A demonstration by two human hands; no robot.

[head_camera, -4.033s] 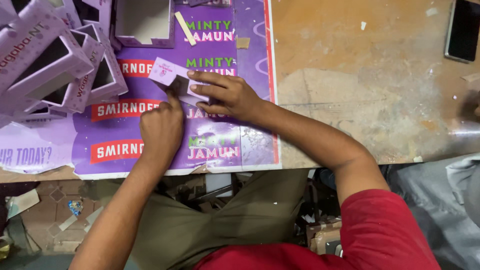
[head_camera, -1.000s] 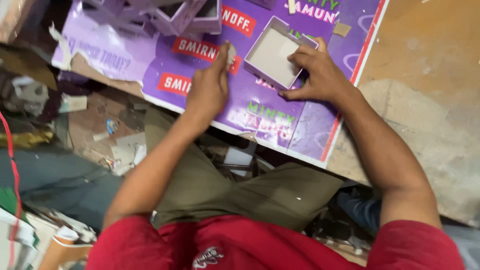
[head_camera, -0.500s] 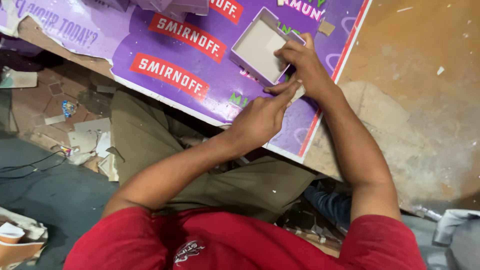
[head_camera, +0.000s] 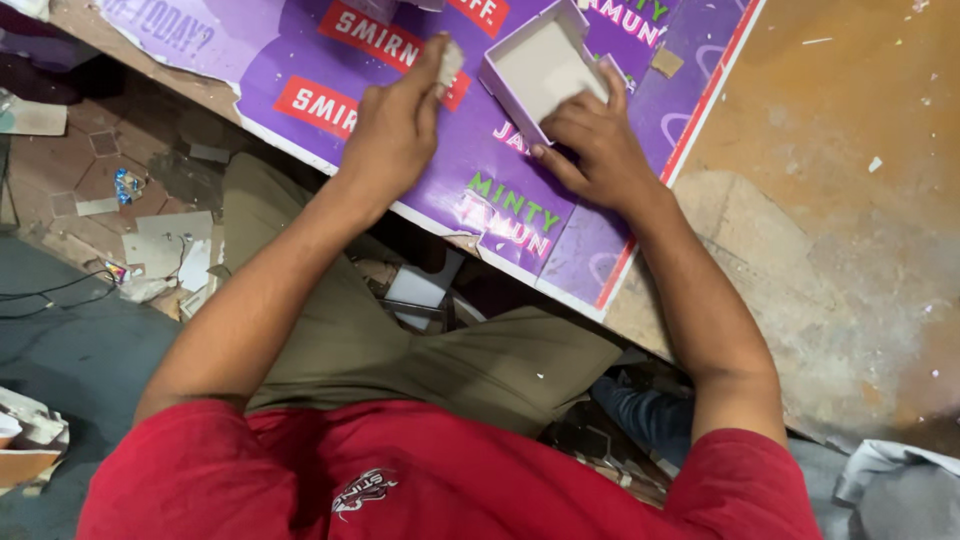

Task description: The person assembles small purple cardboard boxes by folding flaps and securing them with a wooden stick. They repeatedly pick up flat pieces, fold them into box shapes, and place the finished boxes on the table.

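A small open cardboard box (head_camera: 540, 68), purple outside and pale grey inside, rests on a purple printed poster sheet (head_camera: 430, 150) that covers the table. My right hand (head_camera: 590, 145) grips the box's near right corner, fingers over its wall. My left hand (head_camera: 400, 120) hovers just left of the box and pinches a small pale cardboard piece (head_camera: 450, 60) between thumb and fingers. Both forearms reach out from my red shirt over my olive trousers.
Bare worn wooden table (head_camera: 850, 200) stretches to the right of the poster, with specks of paper on it. A small brown tape scrap (head_camera: 666, 62) lies on the poster by the box. Paper scraps and wires (head_camera: 150, 250) litter the floor at left.
My left hand moved from beside my right hand out to the left and up, now pinching a small cardboard piece. The right hand stays on the box. The camera view shifted.
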